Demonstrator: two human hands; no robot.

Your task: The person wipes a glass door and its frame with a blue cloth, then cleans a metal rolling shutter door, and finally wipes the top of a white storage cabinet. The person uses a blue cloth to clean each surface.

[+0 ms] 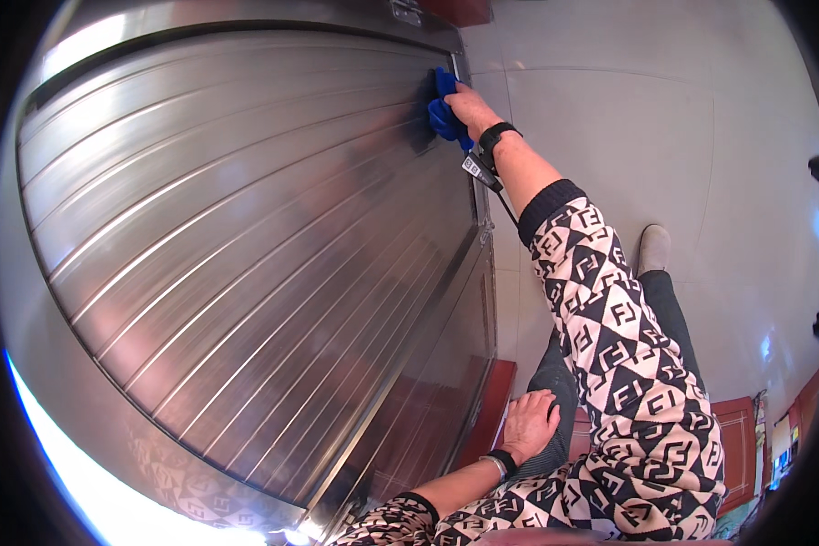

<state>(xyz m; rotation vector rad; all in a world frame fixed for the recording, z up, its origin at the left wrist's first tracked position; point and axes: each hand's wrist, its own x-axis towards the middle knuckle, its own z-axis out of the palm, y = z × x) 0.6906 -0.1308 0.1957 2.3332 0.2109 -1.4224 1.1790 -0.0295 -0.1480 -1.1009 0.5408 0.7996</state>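
Observation:
My right hand (473, 111) grips a bunched blue cloth (448, 117) against the far right part of a ribbed, shiny metal panel (246, 225). Some of the fingers are hidden by the cloth and the hand's own back. A black strap circles that wrist, and a small dark device with a printed label (480, 169) and a cord hangs beside it. My left hand (531, 424) rests on my bent leg near the bottom, holding nothing that shows. It has a black band and a metal bracelet at the wrist.
A metal frame borders the panel, with a latch-like fitting (407, 11) at the top. Pale floor tiles (607, 123) lie to the right. Reddish-brown cabinet panels (734, 443) stand at the lower right, and another reddish-brown piece (495, 396) is near my left hand.

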